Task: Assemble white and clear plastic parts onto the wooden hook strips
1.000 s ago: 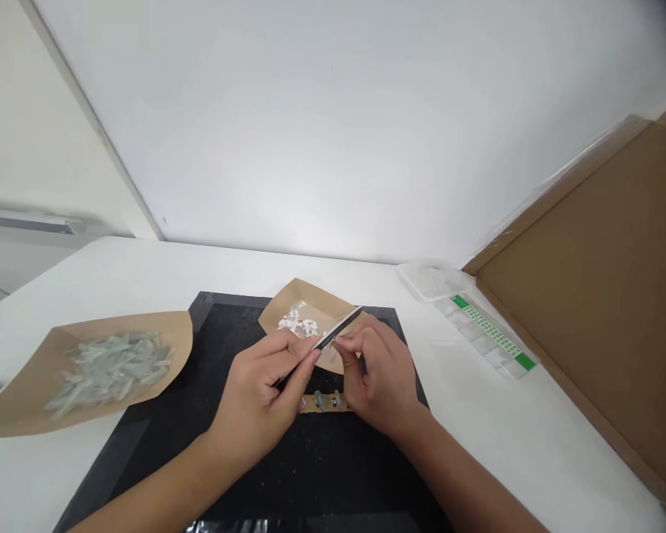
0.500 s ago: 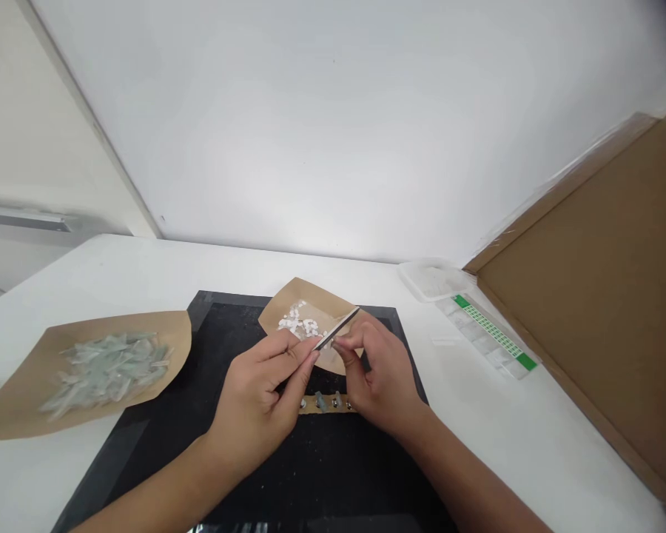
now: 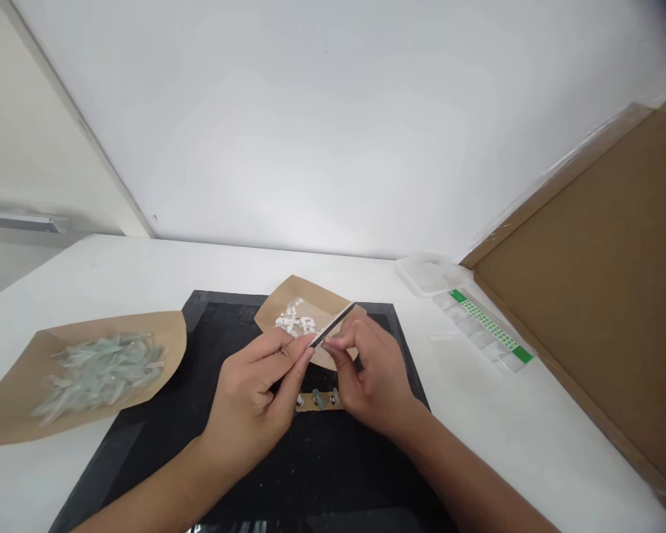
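Observation:
My left hand [image 3: 255, 396] is closed around dark tweezers [image 3: 333, 324], whose upper end points up and to the right. My right hand [image 3: 369, 374] sits just right of it, fingers pinched near the tweezers on something too small to make out. Both hands hover over a black mat [image 3: 160, 437]. Below the fingers lies a small brown card strip [image 3: 317, 400] with tiny pieces on it. Behind the hands rests a brown paper sheet [image 3: 305, 296] carrying small white bits [image 3: 294, 321].
A larger brown paper tray [image 3: 16, 400] with pale green translucent pieces [image 3: 97, 366] lies at the left. At the right are a clear plastic lid [image 3: 430, 274], a clear compartment strip with green label [image 3: 485, 326], and a big cardboard panel [image 3: 604, 296]. The table is white.
Both hands with the tweezers shifted slightly left and up in the picture; the grip is unchanged. The camera view tilted a little.

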Demonstrator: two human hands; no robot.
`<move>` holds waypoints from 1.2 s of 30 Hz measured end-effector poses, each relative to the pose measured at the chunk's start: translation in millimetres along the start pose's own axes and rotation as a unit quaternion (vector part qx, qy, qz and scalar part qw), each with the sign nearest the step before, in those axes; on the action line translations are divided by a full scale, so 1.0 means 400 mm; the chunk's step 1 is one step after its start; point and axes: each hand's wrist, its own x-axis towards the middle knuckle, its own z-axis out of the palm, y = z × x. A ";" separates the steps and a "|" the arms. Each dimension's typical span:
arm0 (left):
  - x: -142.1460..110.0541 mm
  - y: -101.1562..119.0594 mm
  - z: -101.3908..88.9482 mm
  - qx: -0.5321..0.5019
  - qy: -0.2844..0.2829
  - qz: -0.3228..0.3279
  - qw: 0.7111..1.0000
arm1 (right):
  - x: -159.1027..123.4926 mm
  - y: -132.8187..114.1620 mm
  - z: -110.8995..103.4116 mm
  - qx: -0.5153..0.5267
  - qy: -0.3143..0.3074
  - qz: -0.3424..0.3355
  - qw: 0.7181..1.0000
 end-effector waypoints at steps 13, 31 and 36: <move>0.000 -0.006 0.001 -0.002 0.000 -0.006 1.000 | 0.002 0.008 0.001 0.008 0.006 0.030 0.999; 0.002 -0.004 -0.002 -0.025 -0.003 -0.024 0.999 | 0.004 0.013 -0.003 0.017 0.003 0.033 0.999; 0.003 -0.005 -0.002 -0.036 -0.004 -0.042 0.998 | 0.005 0.011 -0.001 0.006 -0.017 0.014 1.000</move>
